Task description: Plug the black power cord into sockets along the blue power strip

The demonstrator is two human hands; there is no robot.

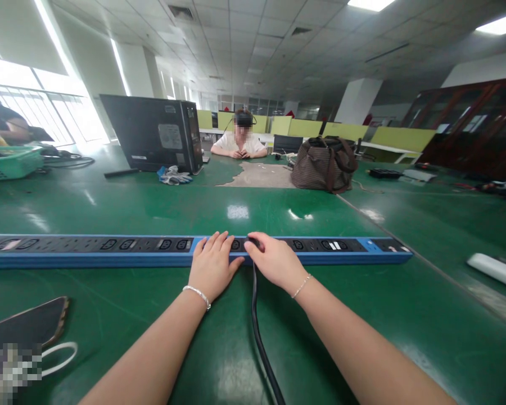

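Note:
A long blue power strip [143, 260] with black sockets lies across the green table [152, 211]. My left hand [213, 264] rests on the strip near its middle, fingers over the top and thumb out along the front edge. Just to the right, my right hand [276, 260] pinches a black plug [253, 242] at one of the sockets. From the plug a thick black cable [259, 337] runs down toward me between my forearms. My fingers partly hide the plug, so how deep it sits cannot be seen.
Across the table a person [241, 140] sits with both hands together. A black computer case [152, 132], gloves [174, 175] and a brown bag [324, 163] stand farther back. Near left lies a phone [29, 326]; a green basket [12, 163] is at far left, a white bar [495, 270] at right.

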